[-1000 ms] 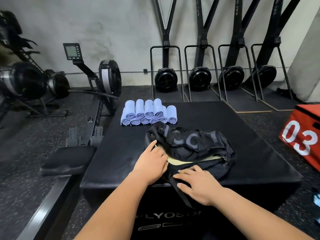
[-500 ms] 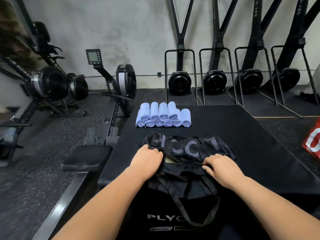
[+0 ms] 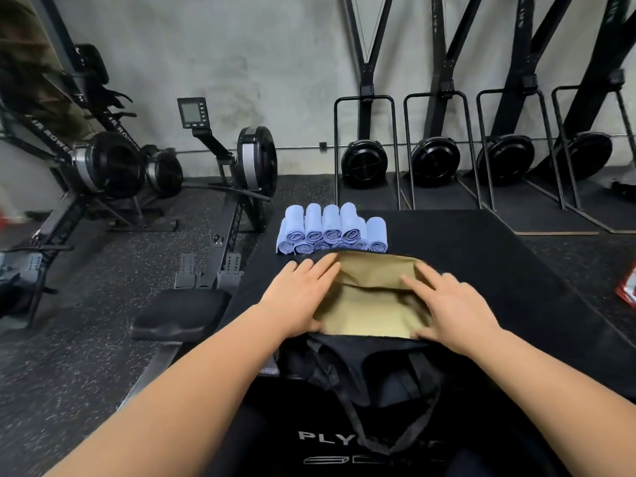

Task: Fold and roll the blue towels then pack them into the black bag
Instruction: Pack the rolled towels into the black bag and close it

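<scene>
- On top of the black plyo box (image 3: 481,270) lies one black bag (image 3: 371,359), its mouth spread wide and its tan lining (image 3: 371,304) showing.
- Left hand (image 3: 303,297): fingers straight, palm flat, pressing on the bag's left rim; it grasps nothing.
- Right hand (image 3: 447,304): fingers straight and spread, flat on the bag's right rim; it grasps nothing either.
- Blue towels (image 3: 332,228): all rolled, stacked in two layers just beyond the bag's far rim, none inside the bag. About ten: four on top and roughly six beneath, the lower ones partly hidden by the rim.
- Bag straps hang over the box's near face.
- Rowing machines (image 3: 256,160): three on the floor to the left.
- Ski machines (image 3: 364,163): four upright along the back wall.
- One red object (image 3: 628,287) sits at the right edge, cut off.
</scene>
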`<action>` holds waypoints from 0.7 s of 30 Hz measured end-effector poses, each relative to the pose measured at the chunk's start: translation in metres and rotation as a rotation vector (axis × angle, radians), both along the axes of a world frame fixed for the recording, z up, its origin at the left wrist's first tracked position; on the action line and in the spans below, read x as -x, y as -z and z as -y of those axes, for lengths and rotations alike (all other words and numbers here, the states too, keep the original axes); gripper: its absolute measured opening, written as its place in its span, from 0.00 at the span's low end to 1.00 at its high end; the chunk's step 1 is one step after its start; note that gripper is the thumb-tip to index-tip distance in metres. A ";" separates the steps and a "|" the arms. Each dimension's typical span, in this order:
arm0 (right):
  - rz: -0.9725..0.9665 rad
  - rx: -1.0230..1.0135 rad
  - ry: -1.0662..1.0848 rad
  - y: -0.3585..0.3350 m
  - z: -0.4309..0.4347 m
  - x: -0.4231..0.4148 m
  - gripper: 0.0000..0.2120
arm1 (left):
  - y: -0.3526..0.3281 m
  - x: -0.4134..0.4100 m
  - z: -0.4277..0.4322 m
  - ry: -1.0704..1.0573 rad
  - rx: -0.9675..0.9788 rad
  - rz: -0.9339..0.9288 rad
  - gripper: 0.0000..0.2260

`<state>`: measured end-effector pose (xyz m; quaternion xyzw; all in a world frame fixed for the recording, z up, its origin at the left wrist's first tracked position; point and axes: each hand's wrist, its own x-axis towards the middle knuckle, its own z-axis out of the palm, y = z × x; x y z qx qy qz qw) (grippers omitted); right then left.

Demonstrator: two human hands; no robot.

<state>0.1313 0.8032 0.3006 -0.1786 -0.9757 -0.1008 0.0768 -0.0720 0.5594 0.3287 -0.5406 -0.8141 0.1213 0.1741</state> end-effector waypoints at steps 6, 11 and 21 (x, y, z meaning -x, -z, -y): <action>0.106 0.028 -0.129 -0.024 -0.012 0.019 0.66 | 0.009 0.012 -0.003 0.112 0.034 -0.067 0.62; 0.120 0.091 -0.236 -0.024 -0.031 0.024 0.65 | 0.014 0.034 0.003 0.189 0.038 0.003 0.63; 0.225 0.177 -0.217 0.044 -0.048 0.044 0.57 | 0.077 0.072 0.005 0.149 0.084 0.262 0.55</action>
